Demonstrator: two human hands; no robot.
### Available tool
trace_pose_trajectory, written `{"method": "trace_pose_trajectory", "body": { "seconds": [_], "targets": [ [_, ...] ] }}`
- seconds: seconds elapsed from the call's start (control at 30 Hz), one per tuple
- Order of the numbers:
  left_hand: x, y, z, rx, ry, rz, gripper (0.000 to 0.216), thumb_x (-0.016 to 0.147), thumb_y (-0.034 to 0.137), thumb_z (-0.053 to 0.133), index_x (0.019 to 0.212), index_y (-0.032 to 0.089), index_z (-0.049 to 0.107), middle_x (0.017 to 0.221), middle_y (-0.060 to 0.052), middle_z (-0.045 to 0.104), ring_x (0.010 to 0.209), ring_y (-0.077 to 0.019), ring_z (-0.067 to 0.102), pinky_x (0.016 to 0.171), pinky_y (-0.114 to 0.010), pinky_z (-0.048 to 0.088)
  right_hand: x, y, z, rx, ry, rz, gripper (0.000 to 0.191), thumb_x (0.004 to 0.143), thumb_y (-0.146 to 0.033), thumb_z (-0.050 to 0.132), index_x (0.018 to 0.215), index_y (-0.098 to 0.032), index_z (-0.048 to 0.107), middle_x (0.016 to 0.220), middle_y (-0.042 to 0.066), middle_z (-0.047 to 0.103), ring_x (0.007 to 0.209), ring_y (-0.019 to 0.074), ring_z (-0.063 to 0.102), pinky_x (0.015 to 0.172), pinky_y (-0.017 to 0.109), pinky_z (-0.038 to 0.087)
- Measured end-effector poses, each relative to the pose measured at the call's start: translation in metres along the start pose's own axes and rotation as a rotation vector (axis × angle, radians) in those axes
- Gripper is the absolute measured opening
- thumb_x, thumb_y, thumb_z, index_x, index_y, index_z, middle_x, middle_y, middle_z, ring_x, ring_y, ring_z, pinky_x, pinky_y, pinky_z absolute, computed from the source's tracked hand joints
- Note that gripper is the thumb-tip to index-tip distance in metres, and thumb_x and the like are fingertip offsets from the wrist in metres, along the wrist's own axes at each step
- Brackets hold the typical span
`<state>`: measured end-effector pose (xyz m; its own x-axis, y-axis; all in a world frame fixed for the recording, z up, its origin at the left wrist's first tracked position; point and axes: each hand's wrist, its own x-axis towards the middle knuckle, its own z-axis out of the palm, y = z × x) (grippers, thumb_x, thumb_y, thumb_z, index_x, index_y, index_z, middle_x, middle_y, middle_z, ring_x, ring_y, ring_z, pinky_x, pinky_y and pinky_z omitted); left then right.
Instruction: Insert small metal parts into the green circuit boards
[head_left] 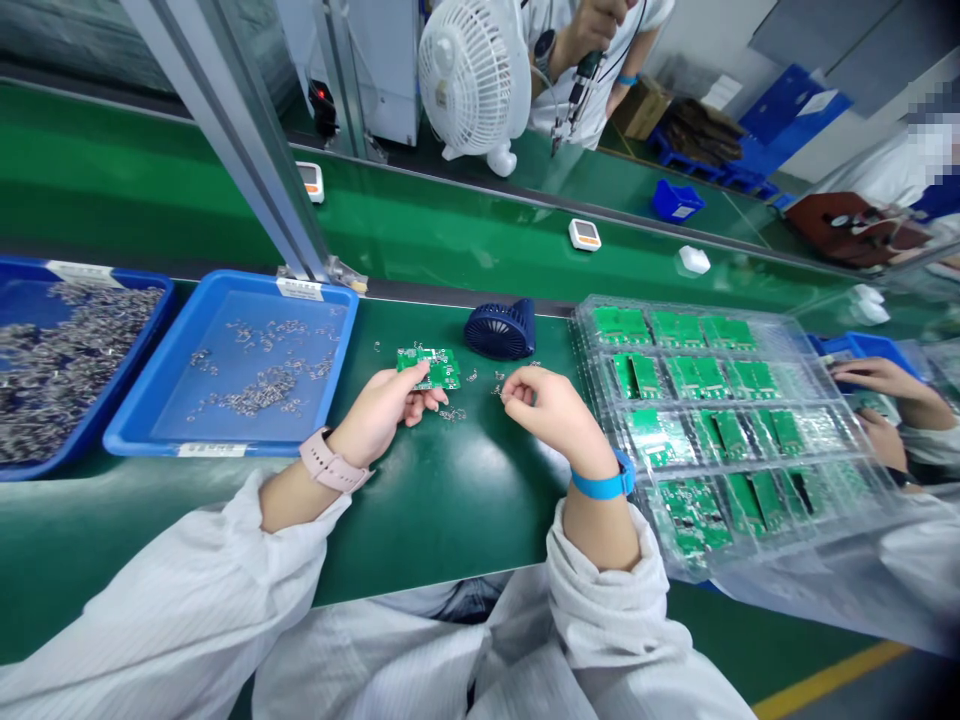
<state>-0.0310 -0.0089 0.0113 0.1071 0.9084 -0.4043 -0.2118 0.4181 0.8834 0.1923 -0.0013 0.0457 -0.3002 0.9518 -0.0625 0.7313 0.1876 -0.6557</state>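
Note:
A green circuit board [444,372] is gripped in my left hand [381,408], with the thumb on top and the fingers beneath. My right hand [553,412] is to the right of the board, apart from it, with thumb and forefinger pinched together at the green table. Whatever is between those fingertips is too small to make out. Small bent metal parts [452,413] lie loose below the board, and a few more are scattered beside my right fingertips. A dark blue mini fan [501,330] lies just beyond my hands.
Two blue trays [343,345] at left hold many small metal parts. A clear plastic tray [679,402] of circuit boards is at right. Beyond a rail are a white fan [474,80] and a timer [585,235]. A co-worker's hands [885,385] are at far right; another person holds a tool opposite.

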Motion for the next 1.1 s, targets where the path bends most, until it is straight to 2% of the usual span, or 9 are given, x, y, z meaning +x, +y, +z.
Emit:
{"method": "trace_pose_trajectory", "body": {
  "seconds": [0.07, 0.17, 0.27, 0.5, 0.7, 0.77, 0.87, 0.93, 1.1],
  "targets": [
    [0.0, -0.001, -0.001, 0.004, -0.003, 0.003, 0.046, 0.079, 0.053, 0.064, 0.066, 0.008, 0.067, 0.064, -0.009, 0.064, 0.046, -0.0068, 0.043, 0.042, -0.021, 0.028, 0.002, 0.002, 0.003, 0.073, 0.003, 0.031, 0.009, 0.075, -0.02, 0.053, 0.075, -0.02, 0.062, 0.069, -0.001, 0.061, 0.063, 0.0134, 0.053, 0.059, 0.024, 0.038],
    [0.001, -0.002, -0.001, 0.001, 0.002, 0.009, 0.044, 0.079, 0.052, 0.064, 0.066, 0.01, 0.067, 0.065, -0.009, 0.065, 0.047, -0.0081, 0.045, 0.042, -0.021, 0.029, 0.005, 0.006, 0.01, -0.062, 0.022, 0.114, 0.008, 0.073, -0.02, 0.054, 0.068, -0.02, 0.06, 0.061, -0.001, 0.058, 0.057, 0.013, 0.049, 0.056, 0.024, 0.034],
    [0.0, -0.001, -0.001, 0.004, 0.013, 0.006, 0.044, 0.079, 0.051, 0.064, 0.065, 0.01, 0.066, 0.065, -0.009, 0.065, 0.047, -0.0081, 0.045, 0.042, -0.021, 0.029, 0.007, 0.008, 0.01, -0.117, -0.003, 0.115, 0.007, 0.071, -0.02, 0.055, 0.067, -0.02, 0.061, 0.061, -0.002, 0.058, 0.058, 0.013, 0.049, 0.056, 0.025, 0.033],
    [0.0, 0.002, 0.002, 0.011, 0.01, 0.01, 0.045, 0.078, 0.051, 0.063, 0.064, 0.009, 0.067, 0.064, -0.009, 0.064, 0.045, -0.0069, 0.043, 0.041, -0.021, 0.027, 0.008, 0.01, 0.005, 0.212, -0.046, 0.072, 0.015, 0.075, -0.027, 0.052, 0.074, -0.019, 0.064, 0.067, -0.001, 0.063, 0.062, 0.014, 0.054, 0.058, 0.024, 0.039],
    [0.0, 0.0, 0.001, 0.023, -0.007, 0.024, 0.045, 0.08, 0.051, 0.061, 0.064, 0.009, 0.067, 0.062, -0.009, 0.063, 0.044, -0.0073, 0.042, 0.041, -0.022, 0.028, 0.012, 0.017, 0.015, 0.03, -0.001, 0.124, 0.011, 0.072, -0.022, 0.054, 0.07, -0.019, 0.065, 0.06, -0.002, 0.059, 0.058, 0.0131, 0.052, 0.056, 0.024, 0.035],
    [0.0, 0.0, 0.0, 0.029, -0.014, 0.027, 0.046, 0.08, 0.051, 0.061, 0.064, 0.009, 0.068, 0.061, -0.008, 0.063, 0.045, -0.0074, 0.042, 0.041, -0.022, 0.028, 0.013, 0.016, 0.015, 0.012, 0.017, 0.077, 0.011, 0.074, -0.022, 0.055, 0.07, -0.019, 0.065, 0.06, -0.003, 0.058, 0.058, 0.0127, 0.05, 0.056, 0.024, 0.035],
    [0.0, -0.001, 0.0, 0.034, -0.021, 0.032, 0.046, 0.081, 0.052, 0.06, 0.065, 0.01, 0.07, 0.06, -0.007, 0.061, 0.045, -0.0074, 0.042, 0.042, -0.022, 0.028, 0.013, 0.014, 0.014, -0.001, 0.076, -0.075, 0.013, 0.082, -0.023, 0.055, 0.078, -0.019, 0.066, 0.068, -0.001, 0.06, 0.061, 0.0127, 0.051, 0.06, 0.024, 0.038],
    [0.0, -0.001, 0.0, 0.035, -0.021, 0.034, 0.047, 0.081, 0.053, 0.06, 0.065, 0.01, 0.07, 0.06, -0.007, 0.061, 0.044, -0.0075, 0.042, 0.042, -0.023, 0.027, 0.014, 0.012, 0.015, -0.09, 0.092, -0.159, 0.014, 0.085, -0.022, 0.054, 0.081, -0.019, 0.067, 0.073, 0.001, 0.061, 0.065, 0.0135, 0.052, 0.064, 0.025, 0.039],
    [-0.001, -0.001, 0.0, 0.035, -0.023, 0.037, 0.047, 0.081, 0.054, 0.06, 0.066, 0.01, 0.068, 0.061, -0.007, 0.062, 0.044, -0.0075, 0.042, 0.042, -0.023, 0.027, 0.017, 0.01, 0.021, -0.172, 0.151, -0.231, 0.018, 0.092, -0.023, 0.051, 0.092, -0.021, 0.069, 0.08, 0.003, 0.064, 0.075, 0.0159, 0.057, 0.071, 0.026, 0.041]
  ]
}}
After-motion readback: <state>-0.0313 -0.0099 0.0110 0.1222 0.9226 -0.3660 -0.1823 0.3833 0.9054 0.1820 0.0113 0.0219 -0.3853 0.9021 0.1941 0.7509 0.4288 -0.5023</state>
